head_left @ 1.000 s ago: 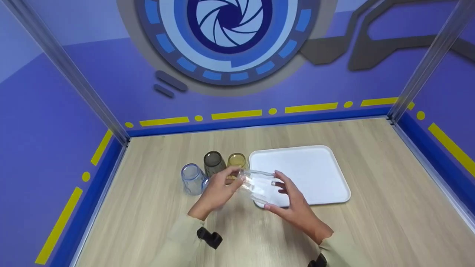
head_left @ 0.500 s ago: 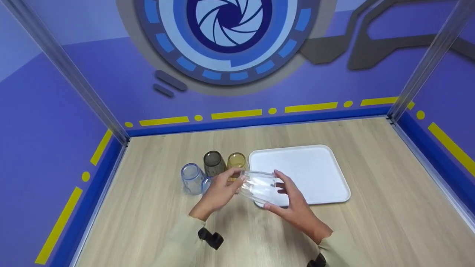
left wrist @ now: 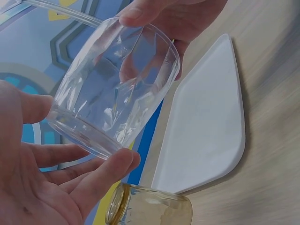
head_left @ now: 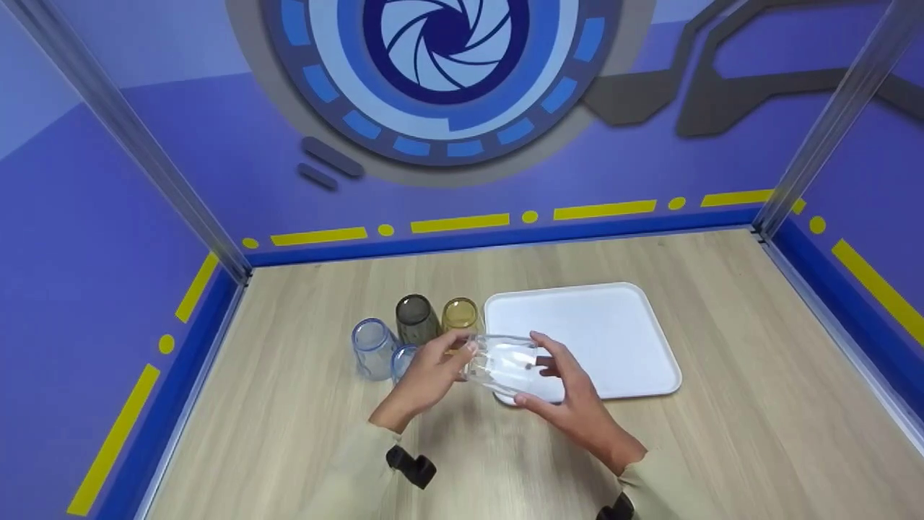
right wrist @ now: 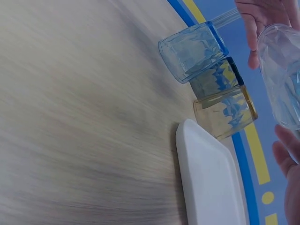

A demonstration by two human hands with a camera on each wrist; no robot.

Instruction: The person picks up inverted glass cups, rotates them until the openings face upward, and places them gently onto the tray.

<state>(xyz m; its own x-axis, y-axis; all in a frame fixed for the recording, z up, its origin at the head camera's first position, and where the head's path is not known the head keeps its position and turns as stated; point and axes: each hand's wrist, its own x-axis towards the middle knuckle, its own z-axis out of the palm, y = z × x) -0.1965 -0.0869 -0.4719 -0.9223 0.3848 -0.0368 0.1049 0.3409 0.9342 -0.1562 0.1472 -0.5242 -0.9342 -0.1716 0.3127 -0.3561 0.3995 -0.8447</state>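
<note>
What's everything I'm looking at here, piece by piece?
Clear glass: one, see-through, held tilted in the air over the tray's near left corner.
Blue glasses: two, pale blue, on the table left of the hands; the second is partly hidden.
Grey glass: one, smoky grey, behind the blue ones.
Amber glass: one, yellowish, beside the tray's left edge.
Tray: one, white, bare, on the table.
Table: one, pale wood.
Walls: purple with yellow dashes and a blue round emblem.
Left hand: fingers hold the clear glass's base.
Right hand: fingers at its rim end.

No readable text, label, brand or number on any surface in view
</note>
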